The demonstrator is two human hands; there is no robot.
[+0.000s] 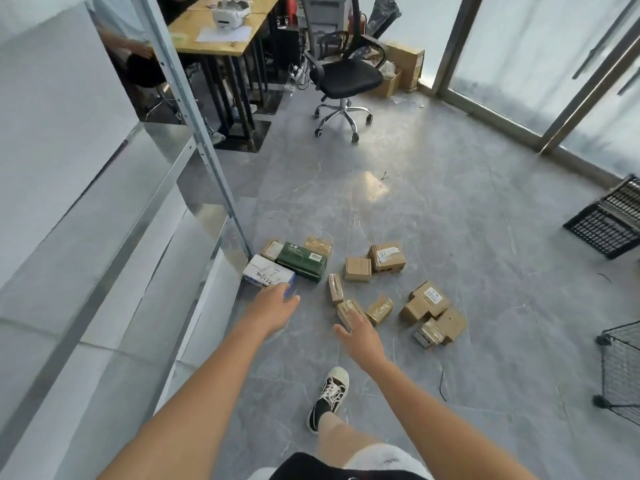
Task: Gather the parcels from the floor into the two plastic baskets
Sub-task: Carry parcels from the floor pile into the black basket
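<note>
Several parcels lie scattered on the grey floor ahead of me. A white box (268,271) and a dark green box (303,260) sit by the shelf post, with small brown cartons around them. More brown cartons (386,257) and a cluster (433,311) lie to the right. My left hand (273,304) reaches out open just in front of the white box. My right hand (360,332) is open above a taped brown carton (348,310), partly covering it. A black plastic basket (609,223) lies on its side at the far right.
A metal shelf unit (114,216) runs along my left. An office chair (344,77) and a wooden desk (221,26) stand at the back, with cardboard boxes beside them. A black wire rack (623,368) stands at the right edge. My shoe (329,396) is on the floor.
</note>
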